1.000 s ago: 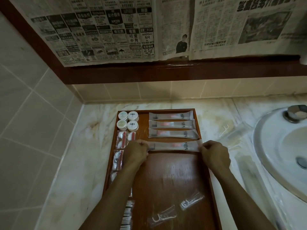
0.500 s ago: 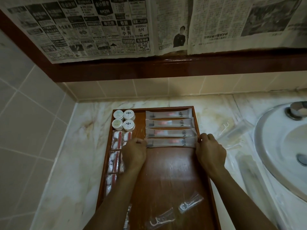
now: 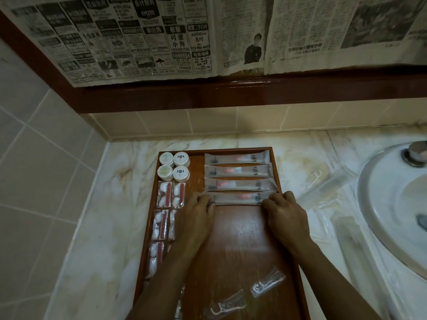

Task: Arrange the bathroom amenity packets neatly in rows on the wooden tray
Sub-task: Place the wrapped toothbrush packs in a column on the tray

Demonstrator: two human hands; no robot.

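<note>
A wooden tray [image 3: 240,245] lies on the marble counter. At its far right, long translucent toothbrush packets lie stacked in rows; three [image 3: 238,172] sit above a fourth packet [image 3: 238,198]. My left hand [image 3: 196,218] pinches that fourth packet's left end and my right hand [image 3: 284,215] pinches its right end, pressing it against the row above. Round white soap discs [image 3: 173,166] fill the far left corner. Below them run cotton-swab packets [image 3: 166,195] down the left side. Two floss-pick packets [image 3: 268,284] lie loose near the tray's front.
More clear packets [image 3: 323,188] lie on the marble counter [image 3: 97,227] right of the tray. A white sink basin [image 3: 397,204] with a metal tap [image 3: 416,153] sits at far right. Newspaper [image 3: 161,35] hangs over a dark wood ledge on the tiled wall.
Both hands slid the fourth toothbrush packet away from me until it sits tight against the third row. The camera tilted down slightly.
</note>
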